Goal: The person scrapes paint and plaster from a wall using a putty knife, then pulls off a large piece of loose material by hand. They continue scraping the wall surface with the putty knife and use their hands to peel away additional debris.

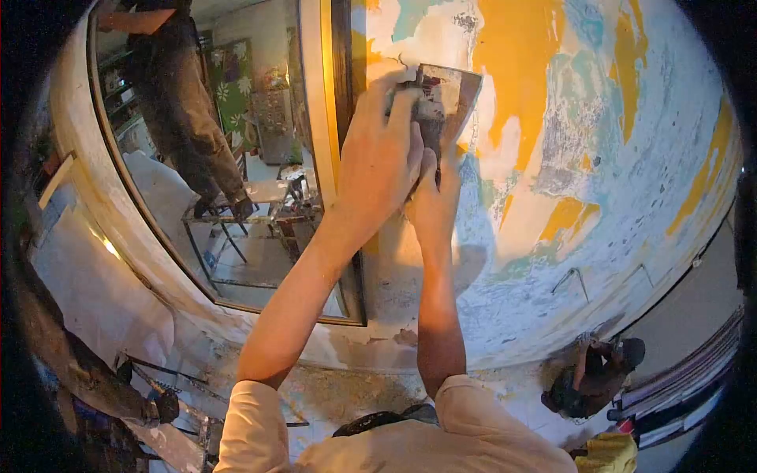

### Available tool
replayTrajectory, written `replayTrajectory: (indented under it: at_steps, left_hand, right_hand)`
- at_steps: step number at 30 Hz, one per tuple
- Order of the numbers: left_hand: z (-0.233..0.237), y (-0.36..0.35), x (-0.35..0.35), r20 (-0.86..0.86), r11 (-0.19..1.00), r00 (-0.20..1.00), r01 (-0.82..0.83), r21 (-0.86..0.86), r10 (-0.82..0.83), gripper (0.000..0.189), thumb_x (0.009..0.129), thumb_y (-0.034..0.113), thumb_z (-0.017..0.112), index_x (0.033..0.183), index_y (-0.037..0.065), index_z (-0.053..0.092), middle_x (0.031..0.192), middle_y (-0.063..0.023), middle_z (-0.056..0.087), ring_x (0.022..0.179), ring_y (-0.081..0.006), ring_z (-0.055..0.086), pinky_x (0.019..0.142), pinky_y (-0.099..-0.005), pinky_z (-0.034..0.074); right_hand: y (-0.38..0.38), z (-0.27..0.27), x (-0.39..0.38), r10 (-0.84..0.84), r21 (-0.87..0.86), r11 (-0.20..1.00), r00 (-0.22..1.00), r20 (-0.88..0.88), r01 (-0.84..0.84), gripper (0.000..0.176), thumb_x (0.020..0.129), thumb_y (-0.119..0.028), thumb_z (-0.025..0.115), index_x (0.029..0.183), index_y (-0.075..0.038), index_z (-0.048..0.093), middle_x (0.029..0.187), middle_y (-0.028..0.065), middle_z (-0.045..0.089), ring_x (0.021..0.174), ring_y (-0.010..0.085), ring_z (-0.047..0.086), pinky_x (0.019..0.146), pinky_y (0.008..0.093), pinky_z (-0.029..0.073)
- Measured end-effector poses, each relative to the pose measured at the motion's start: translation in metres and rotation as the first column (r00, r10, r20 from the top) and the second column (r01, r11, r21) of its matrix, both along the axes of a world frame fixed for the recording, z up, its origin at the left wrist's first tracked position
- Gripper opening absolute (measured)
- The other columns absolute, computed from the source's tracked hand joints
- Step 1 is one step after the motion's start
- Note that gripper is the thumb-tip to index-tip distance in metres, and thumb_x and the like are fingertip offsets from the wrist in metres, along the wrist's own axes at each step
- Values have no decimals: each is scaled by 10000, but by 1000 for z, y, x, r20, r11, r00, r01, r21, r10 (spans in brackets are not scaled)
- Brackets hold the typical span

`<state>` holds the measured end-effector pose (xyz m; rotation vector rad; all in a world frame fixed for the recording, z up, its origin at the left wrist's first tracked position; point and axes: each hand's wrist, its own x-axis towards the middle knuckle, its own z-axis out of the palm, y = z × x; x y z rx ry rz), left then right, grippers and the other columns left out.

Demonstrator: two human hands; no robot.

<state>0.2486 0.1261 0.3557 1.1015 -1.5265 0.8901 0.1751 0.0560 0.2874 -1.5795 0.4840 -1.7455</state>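
Observation:
My right hand (436,193) is closed round the handle of a broad putty knife (461,93), whose blade points up and to the right against the wall. Grey-white residue coats part of the blade. Just left of it is my left hand (378,150), its fingers curled at the blade's left edge. Something dark and pale-edged shows between those fingers, too covered to make out. Behind both hands, the wall (520,63) carries ragged patches of yellow, white and turquoise paint.
A large dark-framed glass pane (347,150) stands left of my hands, with a standing person (177,94) and a metal-legged table (264,193) seen in it. Another person (591,378) crouches at lower right. Wire hooks (579,280) stick out from the wall.

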Motion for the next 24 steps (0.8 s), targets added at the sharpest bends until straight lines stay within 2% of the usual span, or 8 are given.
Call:
replayTrajectory:
  at_steps: [3, 4, 8, 11, 14, 17, 20, 24]
  left_hand:
    - [8, -11, 6, -27, 999, 999, 21, -50, -22, 530, 824, 25, 595, 1317, -75, 428, 1351, -253, 438, 1217, -431, 471, 1037, -482, 400]
    - [7, -16, 8, -32, 999, 999, 5, -47, -6, 553, 827, 29, 593, 1336, -75, 405, 1366, -266, 423, 1235, -439, 456, 1056, -485, 386]
    - [3, -19, 7, -4, 996, 998, -60, -63, 59, 578, 832, 32, 583, 1358, -85, 375, 1397, -277, 401, 1266, -450, 425, 1089, -473, 362]
    - [4, -20, 5, -56, 998, 998, 9, -66, -13, 586, 832, 27, 575, 1366, -85, 360, 1385, -280, 406, 1276, -451, 410, 1095, -470, 348]
    - [8, -19, 4, -136, 993, 985, 95, -68, -104, 607, 826, 23, 577, 1377, -79, 345, 1375, -280, 409, 1282, -447, 403, 1098, -465, 341]
    - [6, -17, 5, -119, 996, 990, 64, -58, -70, 626, 812, 15, 582, 1383, -73, 341, 1370, -271, 414, 1289, -444, 397, 1096, -462, 341]
    - [4, -18, 8, -137, 994, 986, 91, -65, -99, 639, 795, 3, 587, 1383, -68, 346, 1387, -266, 407, 1294, -439, 396, 1095, -460, 345]
    - [3, -24, 6, -95, 995, 995, 10, -103, -19, 631, 782, 12, 584, 1385, -29, 403, 1396, -234, 438, 1286, -398, 436, 1099, -434, 343]
  right_hand:
    - [-7, -1, -7, -141, -13, 990, 975, -170, 140, 275, 978, -125, 488, 1147, 72, 577, 979, 243, 616, 889, 362, 582, 815, 424, 448]
    - [-5, 0, -10, -108, 13, 994, 978, -180, 112, 265, 977, -128, 484, 1120, 72, 581, 940, 238, 609, 848, 350, 574, 784, 422, 445]
    - [8, 5, -17, -17, 24, 1000, 996, -93, 19, 245, 976, -142, 479, 988, 77, 588, 828, 231, 572, 733, 309, 530, 695, 423, 418]
    - [2, 5, -16, -28, -17, 1000, 997, -66, 27, 266, 981, -157, 485, 899, 75, 584, 771, 215, 564, 686, 278, 519, 656, 423, 407]
    - [9, 18, -20, -123, -50, 992, 981, -152, 117, 276, 988, -173, 488, 901, 70, 587, 715, 190, 557, 637, 254, 503, 620, 418, 401]
    - [11, 17, -23, -63, 33, 997, 995, -81, 66, 281, 990, -183, 497, 892, 64, 587, 677, 174, 537, 611, 232, 482, 588, 406, 383]
    - [0, 4, -29, -92, 61, 994, 994, -55, 95, 275, 992, -185, 497, 903, 60, 586, 654, 146, 505, 606, 205, 458, 577, 388, 372]
    - [3, -2, -37, -101, 117, 988, 994, -39, 105, 278, 998, -198, 494, 906, 48, 583, 630, 96, 470, 585, 167, 430, 554, 357, 359]
